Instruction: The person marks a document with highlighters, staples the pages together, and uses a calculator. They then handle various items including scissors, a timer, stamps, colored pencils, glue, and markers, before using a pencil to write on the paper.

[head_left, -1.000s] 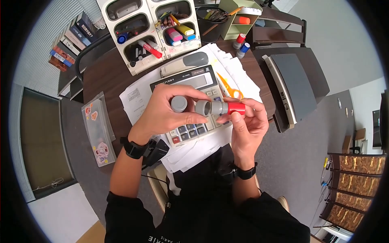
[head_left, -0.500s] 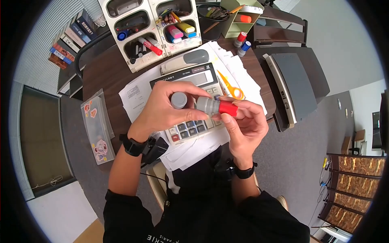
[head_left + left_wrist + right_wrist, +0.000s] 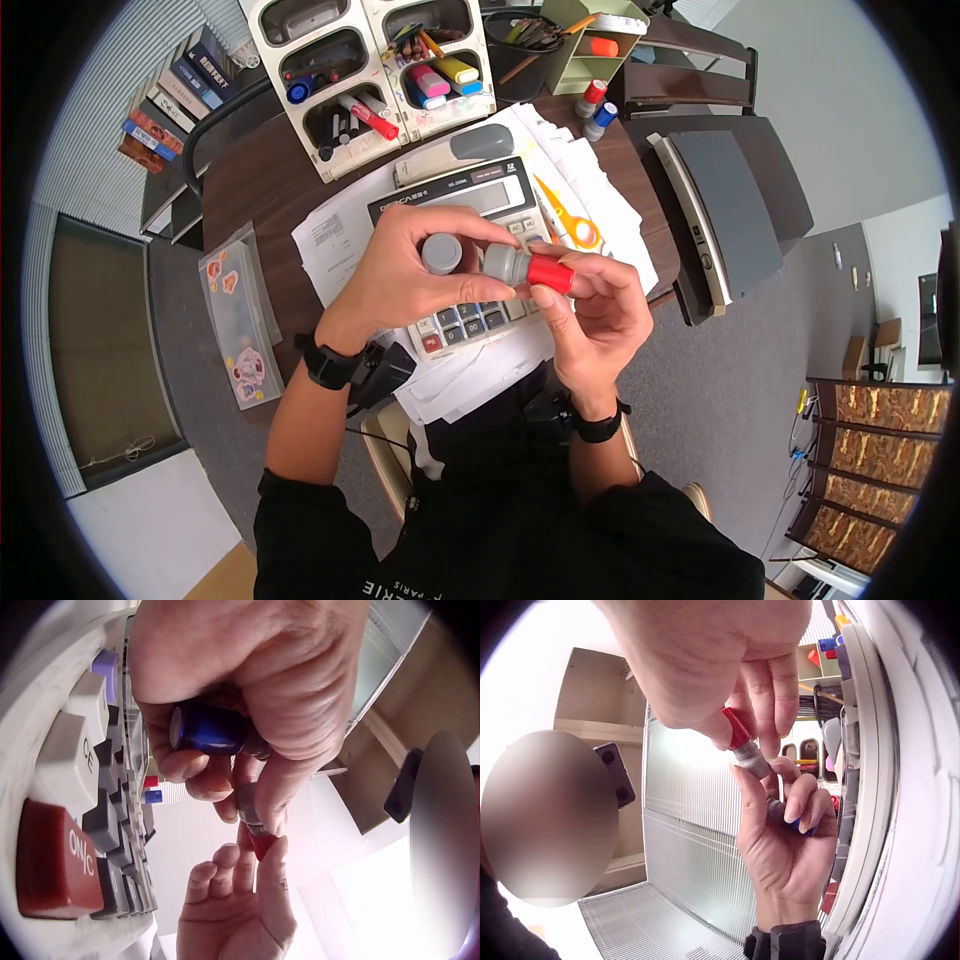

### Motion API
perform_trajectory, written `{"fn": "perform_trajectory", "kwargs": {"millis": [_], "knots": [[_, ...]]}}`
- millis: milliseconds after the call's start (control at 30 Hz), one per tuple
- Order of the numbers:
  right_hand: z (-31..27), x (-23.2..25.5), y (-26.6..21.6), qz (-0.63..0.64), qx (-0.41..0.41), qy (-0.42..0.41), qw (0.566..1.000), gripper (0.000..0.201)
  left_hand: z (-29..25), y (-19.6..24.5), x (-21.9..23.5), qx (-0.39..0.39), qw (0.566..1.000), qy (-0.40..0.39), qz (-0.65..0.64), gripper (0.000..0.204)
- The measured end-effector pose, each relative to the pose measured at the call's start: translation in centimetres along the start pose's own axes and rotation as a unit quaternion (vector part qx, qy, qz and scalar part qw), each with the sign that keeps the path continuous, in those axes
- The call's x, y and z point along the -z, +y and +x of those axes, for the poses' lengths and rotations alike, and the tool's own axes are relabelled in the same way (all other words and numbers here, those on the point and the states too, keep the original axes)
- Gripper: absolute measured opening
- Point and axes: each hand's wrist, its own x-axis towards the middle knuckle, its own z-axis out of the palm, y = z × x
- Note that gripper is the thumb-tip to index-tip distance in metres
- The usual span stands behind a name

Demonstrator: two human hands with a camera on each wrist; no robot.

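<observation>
The red and grey stick is in the middle of the head view, right between the two hands, and both hands touch it. It lies on its side. Its long way goes from left to right and tips down a little at the right. The grey end points to the left hand, which pinches it with thumb and finger. The red end points to the right hand, which pinches it with its fingertips. So each hand is next to its own end, and no hand is nearer than the other.

The left hand grips a blue and grey stick too, tucked in by the palm. In the head view its round grey end faces up, so it points a different way from the red one. Under the hands is a big calculator.
</observation>
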Motion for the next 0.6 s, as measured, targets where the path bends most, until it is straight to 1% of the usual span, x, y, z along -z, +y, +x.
{"fn": "perform_trajectory", "kwargs": {"millis": [67, 133, 167, 200, 233, 300, 333, 367, 433, 500, 533, 567, 600], "knots": [[0.0, 0.2, 0.0, -0.005, 0.000, 0.000, 1.000, 0.036, -0.1, 0.0, 0.0, 0.001, 1.000, -0.004, 0.008, 0.044], [0.0, 0.3, 0.2, 0.021, -0.005, 0.004, 1.000, 0.037, 0.0, 0.1, -0.2, -0.002, 1.000, -0.006, 0.012, 0.047], [0.1, 0.7, 0.0, 0.016, -0.001, 0.002, 1.000, 0.037, 0.0, 0.2, -0.3, 0.013, 1.000, 0.000, -0.007, 0.051], [0.2, 1.0, -0.2, 0.000, 0.004, 0.013, 1.000, 0.037, 0.1, 0.2, -0.3, 0.029, 0.999, 0.007, -0.027, 0.055], [0.4, 1.3, -0.4, -0.015, 0.008, 0.024, 1.000, 0.038, 0.1, 0.1, -0.2, 0.025, 0.999, 0.009, -0.029, 0.055], [1.5, 3.1, -0.2, -0.064, 0.052, 0.048, 0.995, 0.036, 0.1, -0.1, 0.2, 0.025, 0.997, 0.026, -0.065, 0.060], [2.4, 4.0, -0.6, -0.092, 0.060, 0.070, 0.992, 0.034, 0.1, -0.3, 0.3, 0.006, 0.997, 0.040, -0.069, 0.055], [3.4, 4.8, -1.0, -0.120, 0.068, 0.091, 0.986, 0.033, 0.0, -0.1, 0.4, 0.005, 0.997, 0.041, -0.069, 0.055], [6.0, 6.5, -1.0, -0.131, 0.097, 0.121, 0.979, 0.031, -0.1, 0.6, 0.7, 0.018, 0.991, 0.084, -0.106, 0.041], [8.6, 8.5, -0.9, -0.228, 0.110, 0.121, 0.960, 0.030, -0.2, 0.2, 0.7, 0.007, 0.989, 0.100, -0.109, 0.037], [10.0, 9.0, -0.6, -0.247, 0.119, 0.117, 0.955, 0.026, -0.2, 0.0, 0.7, -0.003, 0.987, 0.115, -0.112, 0.033], [11.0, 9.4, -0.7, -0.248, 0.121, 0.118, 0.954, 0.026, -0.2, 0.0, 0.7, -0.006, 0.987, 0.114, -0.112, 0.033], [11.9, 9.8, -0.8, -0.338, 0.081, 0.058, 0.936, 0.026, -0.3, -0.1, 0.7, -0.004, 0.986, 0.118, -0.115, 0.032]]}}
